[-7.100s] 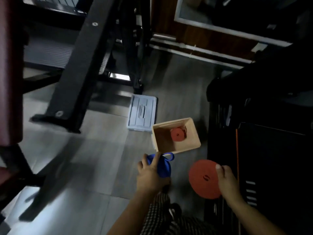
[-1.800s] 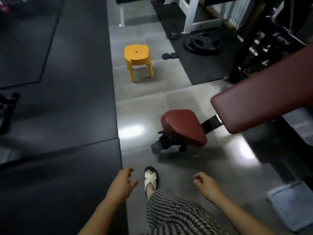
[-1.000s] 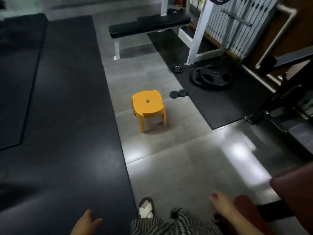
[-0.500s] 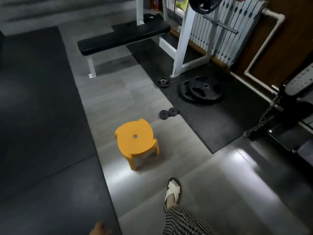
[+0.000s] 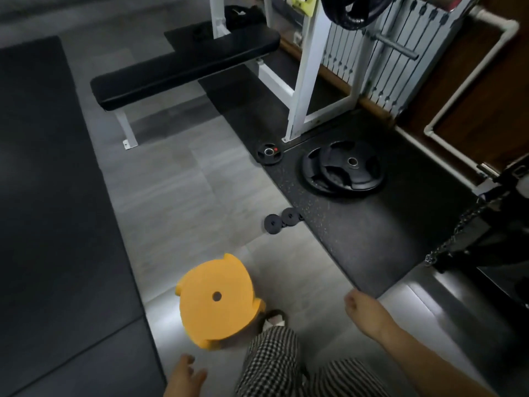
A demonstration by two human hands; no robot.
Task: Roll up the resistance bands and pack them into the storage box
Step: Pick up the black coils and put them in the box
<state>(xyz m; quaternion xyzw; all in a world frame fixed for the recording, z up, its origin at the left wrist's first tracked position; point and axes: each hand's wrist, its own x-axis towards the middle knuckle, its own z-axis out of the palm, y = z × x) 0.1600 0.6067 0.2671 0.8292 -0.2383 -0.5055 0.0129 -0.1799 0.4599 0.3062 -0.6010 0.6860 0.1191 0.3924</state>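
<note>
Neither resistance bands nor storage box are in view; your left hand (image 5: 183,376) and right hand (image 5: 362,309) hang relaxed and empty near the yellow stool (image 5: 217,299), so scan the floor for any remaining band, stepping clear of the weight plates (image 5: 350,167).

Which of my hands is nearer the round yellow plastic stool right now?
Left. The left hand hangs just below the round yellow plastic stool, off its near edge; the right hand is farther away to its right, beyond the checked trouser leg.
</note>
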